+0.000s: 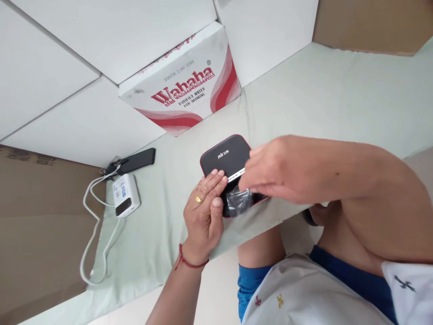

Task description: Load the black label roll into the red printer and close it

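A flat black case (221,158) with rounded corners, a thin red edge and pale lettering lies near the table's front edge. Across its middle runs a white printed strip (235,175). Crumpled clear plastic (238,201) shows over the dark lower part. My left hand (204,205), wearing a gold ring and a red cord bracelet, grips the case's left side with fingers and thumb on it. From the right, my right hand (270,171) reaches over the case. Its fingers are pinched at the plastic's upper edge and hide the case's right side.
Left of the case lie a white power bank (126,194), a looped white cable (84,203) and a black phone-like object (140,162). Behind stands a white and red Wahaha water carton (189,90). Brown cardboard stands at the left (43,225) and the back right (368,27). Pale green cloth (324,104) covers the table.
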`<state>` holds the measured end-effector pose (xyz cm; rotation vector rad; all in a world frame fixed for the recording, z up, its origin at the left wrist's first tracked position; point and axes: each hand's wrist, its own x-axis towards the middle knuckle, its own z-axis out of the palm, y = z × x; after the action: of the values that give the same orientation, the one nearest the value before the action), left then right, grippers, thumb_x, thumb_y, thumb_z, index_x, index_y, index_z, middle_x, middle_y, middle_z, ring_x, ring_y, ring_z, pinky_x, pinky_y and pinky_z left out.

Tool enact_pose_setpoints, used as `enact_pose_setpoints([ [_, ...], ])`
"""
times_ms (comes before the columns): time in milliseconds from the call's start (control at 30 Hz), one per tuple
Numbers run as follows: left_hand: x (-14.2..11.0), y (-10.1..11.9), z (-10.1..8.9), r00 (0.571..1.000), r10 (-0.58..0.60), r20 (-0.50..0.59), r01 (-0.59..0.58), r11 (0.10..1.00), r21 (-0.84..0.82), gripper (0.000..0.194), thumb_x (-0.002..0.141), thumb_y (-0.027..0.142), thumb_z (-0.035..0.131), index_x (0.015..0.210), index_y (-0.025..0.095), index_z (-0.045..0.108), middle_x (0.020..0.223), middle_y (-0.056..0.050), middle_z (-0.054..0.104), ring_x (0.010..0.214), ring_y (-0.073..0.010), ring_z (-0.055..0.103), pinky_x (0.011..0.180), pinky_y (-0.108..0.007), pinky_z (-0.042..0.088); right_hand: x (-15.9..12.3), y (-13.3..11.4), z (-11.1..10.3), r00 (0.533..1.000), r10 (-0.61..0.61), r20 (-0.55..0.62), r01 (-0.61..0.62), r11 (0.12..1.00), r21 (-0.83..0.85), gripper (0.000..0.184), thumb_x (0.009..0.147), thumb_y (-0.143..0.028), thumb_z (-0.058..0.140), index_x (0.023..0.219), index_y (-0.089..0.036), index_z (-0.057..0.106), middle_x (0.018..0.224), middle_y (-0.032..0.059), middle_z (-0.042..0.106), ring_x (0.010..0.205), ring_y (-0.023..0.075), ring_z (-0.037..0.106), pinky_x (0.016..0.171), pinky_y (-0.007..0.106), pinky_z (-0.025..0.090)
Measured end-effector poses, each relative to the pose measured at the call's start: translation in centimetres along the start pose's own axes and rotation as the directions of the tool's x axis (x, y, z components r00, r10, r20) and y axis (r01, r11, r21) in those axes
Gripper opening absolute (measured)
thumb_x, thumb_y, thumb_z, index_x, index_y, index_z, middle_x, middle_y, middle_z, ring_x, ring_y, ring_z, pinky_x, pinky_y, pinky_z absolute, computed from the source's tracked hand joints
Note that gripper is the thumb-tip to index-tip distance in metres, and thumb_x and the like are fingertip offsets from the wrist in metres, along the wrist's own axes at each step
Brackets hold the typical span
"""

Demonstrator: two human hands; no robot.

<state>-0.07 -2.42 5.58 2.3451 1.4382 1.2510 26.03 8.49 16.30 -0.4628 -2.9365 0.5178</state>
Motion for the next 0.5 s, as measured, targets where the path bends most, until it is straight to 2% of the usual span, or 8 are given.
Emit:
enact_pose_setpoints([
  [100, -0.2, -0.2, 0.5, 0.999, 0.027, -0.024, -0.027, 0.999, -0.029, 0.044, 0.116, 0.021, 0.048, 0.152, 0.029, 0.071, 0.152, -0.007, 0.077, 0.149, -0.0272, 0.069, 0.125, -0.052, 0.058, -0.4, 0.2, -0.4, 0.976, 0.182, -0.121, -0.186, 0.982, -0.016, 0.036, 0.109, -0.017, 0.044, 0.105, -0.020, 0.080, 0.085, 0.0046, 0.072, 0.076, 0.0186, 0.057, 0.076, 0.034, 0.038],
  [233, -0.3, -0.3, 0.9, 0.999, 0.015, -0.040, -0.017, 0.999, -0.042, 0.045, 0.116, 0.022, 0.045, 0.153, 0.028, 0.071, 0.151, -0.009, 0.077, 0.150, -0.0279, 0.068, 0.124, -0.052, 0.058, -0.5, 0.0, 0.3, 0.963, 0.268, -0.005, -0.266, 0.953, -0.144, 0.023, 0.100, -0.014, 0.057, 0.091, -0.020, 0.077, 0.073, 0.0032, 0.065, 0.063, 0.0162, 0.047, 0.068, 0.033, 0.030],
  [333, -0.2, -1.0, 1.1, 0.997, -0.014, -0.072, 0.006, 0.995, -0.098, 0.042, 0.114, 0.023, 0.052, 0.148, 0.032, 0.074, 0.146, -0.007, 0.079, 0.145, -0.0279, 0.070, 0.121, -0.053, 0.058, 0.0, -0.4, 0.5, 0.945, 0.324, 0.036, -0.308, 0.925, -0.223, 0.019, 0.094, -0.010, 0.061, 0.084, -0.020, 0.074, 0.070, 0.0039, 0.064, 0.061, 0.0166, 0.044, 0.065, 0.035, 0.026],
  [433, -0.3, -2.4, 1.2, 0.996, -0.060, -0.059, 0.044, 0.966, -0.254, 0.034, 0.109, 0.029, 0.065, 0.139, 0.037, 0.079, 0.136, -0.004, 0.082, 0.139, -0.0292, 0.072, 0.122, -0.054, 0.056, 0.7, -0.4, 0.2, 0.926, 0.377, 0.018, -0.371, 0.916, -0.151, 0.022, 0.096, -0.011, 0.058, 0.089, -0.020, 0.077, 0.075, 0.0038, 0.068, 0.066, 0.0167, 0.051, 0.066, 0.034, 0.030],
  [500, -0.5, -3.1, 1.4, 0.992, -0.123, -0.023, 0.103, 0.906, -0.410, 0.039, 0.103, 0.042, 0.073, 0.141, 0.038, 0.078, 0.141, -0.005, 0.079, 0.145, -0.0331, 0.067, 0.127, -0.056, 0.052, 1.0, -0.1, 0.2, 0.932, 0.361, -0.019, -0.362, 0.931, -0.051, 0.025, 0.099, -0.012, 0.056, 0.102, -0.020, 0.080, 0.082, 0.0037, 0.072, 0.071, 0.0164, 0.057, 0.069, 0.032, 0.036],
])
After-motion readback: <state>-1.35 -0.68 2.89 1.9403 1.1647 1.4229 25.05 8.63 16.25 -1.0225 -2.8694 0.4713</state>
